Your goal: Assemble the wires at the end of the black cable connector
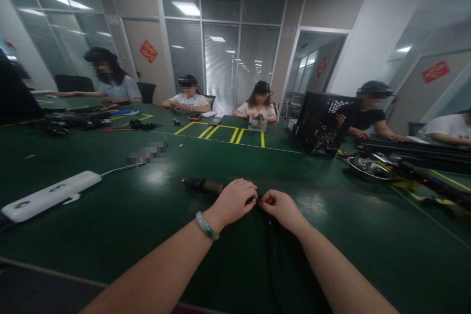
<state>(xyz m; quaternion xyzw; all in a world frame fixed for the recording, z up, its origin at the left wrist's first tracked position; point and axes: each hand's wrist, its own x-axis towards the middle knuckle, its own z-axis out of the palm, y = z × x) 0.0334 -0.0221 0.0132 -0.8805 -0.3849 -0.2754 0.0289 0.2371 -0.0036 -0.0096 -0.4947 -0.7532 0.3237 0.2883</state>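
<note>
A dark cylindrical tool with a narrow metal tip, which looks like an electric screwdriver [202, 185], lies nearly level across the green table with its tip to the left. My left hand [237, 198] is closed over its right end, with a green bangle on the wrist. Close beside it, my right hand [281, 208] pinches the end of a thin black cable [272, 255] that runs down toward me. A small shiny metal part shows between the fingertips of both hands. Whether the cable end and the tool touch, I cannot tell.
A white power strip [53, 196] lies at left. Tools and loose wires [128, 126] are heaped beyond it. At back right stands a black computer case [326, 122], near a metal bowl [368, 168] of small parts. Several people sit around the green table [128, 225].
</note>
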